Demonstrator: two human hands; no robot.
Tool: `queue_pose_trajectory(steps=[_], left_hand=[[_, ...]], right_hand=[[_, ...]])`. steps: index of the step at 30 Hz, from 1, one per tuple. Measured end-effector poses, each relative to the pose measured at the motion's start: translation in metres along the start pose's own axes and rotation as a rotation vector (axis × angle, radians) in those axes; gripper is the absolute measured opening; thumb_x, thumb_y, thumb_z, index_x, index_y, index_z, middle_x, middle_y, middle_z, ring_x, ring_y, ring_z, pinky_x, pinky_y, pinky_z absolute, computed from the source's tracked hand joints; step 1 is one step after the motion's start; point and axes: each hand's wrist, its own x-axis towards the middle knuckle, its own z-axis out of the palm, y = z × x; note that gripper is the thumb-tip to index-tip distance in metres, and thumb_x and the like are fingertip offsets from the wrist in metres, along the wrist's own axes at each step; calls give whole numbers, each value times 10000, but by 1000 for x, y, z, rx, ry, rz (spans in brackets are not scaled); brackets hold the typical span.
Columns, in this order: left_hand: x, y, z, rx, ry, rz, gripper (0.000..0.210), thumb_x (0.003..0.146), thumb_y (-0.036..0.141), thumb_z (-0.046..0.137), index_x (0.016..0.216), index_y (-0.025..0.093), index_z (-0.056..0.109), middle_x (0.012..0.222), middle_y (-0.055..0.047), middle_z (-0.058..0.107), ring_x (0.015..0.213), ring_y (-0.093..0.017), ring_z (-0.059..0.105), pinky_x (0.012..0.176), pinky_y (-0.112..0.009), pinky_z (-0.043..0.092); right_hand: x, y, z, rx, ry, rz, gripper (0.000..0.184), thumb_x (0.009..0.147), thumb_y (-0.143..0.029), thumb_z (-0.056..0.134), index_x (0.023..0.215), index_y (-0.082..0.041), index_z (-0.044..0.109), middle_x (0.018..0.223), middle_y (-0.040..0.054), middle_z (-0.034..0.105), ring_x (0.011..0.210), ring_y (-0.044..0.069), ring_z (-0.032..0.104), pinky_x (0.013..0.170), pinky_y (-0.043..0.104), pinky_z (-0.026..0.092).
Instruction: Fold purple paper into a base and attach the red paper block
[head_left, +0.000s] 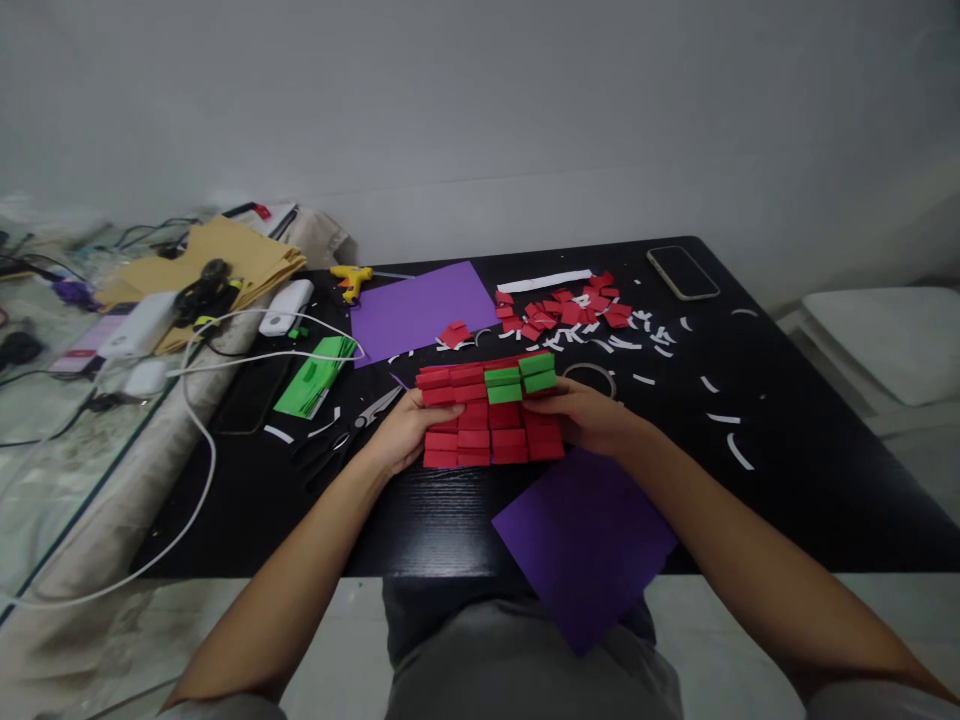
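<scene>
Both hands hold up a panel of folded red paper flaps [474,440] set in rows, with a few green flaps [503,385] at its upper right. My left hand [409,432] grips the left edge, thumb on the front face. At the right edge my right hand [589,412] is closed on the panel, its thumb also in front. The fingers behind the panel are hidden. Below my right forearm, a purple sheet [585,545] hangs over the table's front edge. Scissors [352,430] lie left of my left hand, near a stack of green paper pieces [316,378].
Loose red paper pieces [570,310] and white strips [739,452] are scattered on the black table [810,500]. Farther back are another purple sheet [420,310], a yellow glue gun [351,281] and a phone [682,273]. A white cable [212,450] loops over the left side.
</scene>
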Motion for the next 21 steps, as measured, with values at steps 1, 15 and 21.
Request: queue_pose_trajectory(steps=[1, 15, 21], left_hand=[[0, 1, 0, -5, -9, -21, 373, 640, 260, 938, 980, 150, 832, 1040, -133, 837, 1019, -365, 794, 971, -508, 620], [-3, 6, -7, -94, -80, -149, 377, 720, 148, 816, 1093, 106, 782, 943, -160, 829, 600, -247, 764, 460, -301, 619], [-2, 8, -4, -45, -112, -130, 308, 690, 111, 750, 995, 80, 778, 812, -137, 807, 543, -219, 733, 395, -261, 589]], right_hand=[[0, -1, 0, 12, -2, 4, 332, 681, -209, 884, 1002, -246, 809, 1081, 43, 838, 1023, 263, 788, 981, 434, 603], [0, -8, -4, 65, -97, -52, 253, 651, -228, 735, 898, -212, 787, 1039, 76, 833, 1138, 319, 749, 1001, 454, 589], [-1, -12, -7, 191, -185, 56, 411, 845, -539, 628, 1004, -191, 779, 1040, 122, 820, 1194, 376, 714, 1028, 546, 552]])
